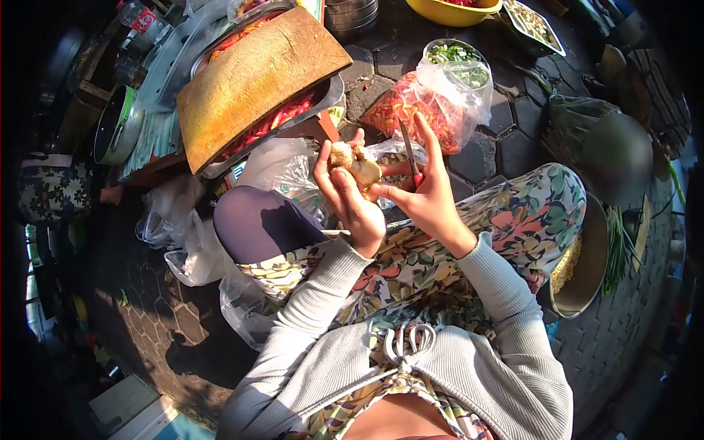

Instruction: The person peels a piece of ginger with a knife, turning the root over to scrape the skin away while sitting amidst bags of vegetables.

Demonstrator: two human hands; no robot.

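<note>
Head view. The left hand [357, 218], at the centre of the frame, cradles a knobbly, pale-tan root [364, 170]: the fingers curl around its left side and the thumb presses the near face. This cupped hold presumably steadies the uneven shape while leaving its upper and right surfaces exposed.

The right hand [434, 202], just to the right, holds a slim knife with a dark metal blade and red handle [408, 150]. The grip on the handle is partly hidden; the index finger is raised, and the thumb tip appears to bear on the root. The blade points toward the top of the frame, apparently to keep its edge off the root.

Upper left: a thick, yellow-brown wooden board [257, 81] lies over a metal tray of red pieces [275, 121], probably to save ground space. Upper centre: a clear plastic bag of orange-red shreds [400, 106] sits just below a clear container of chopped greens [447, 53], both placed ahead of the hands, likely for easy reach.
</note>
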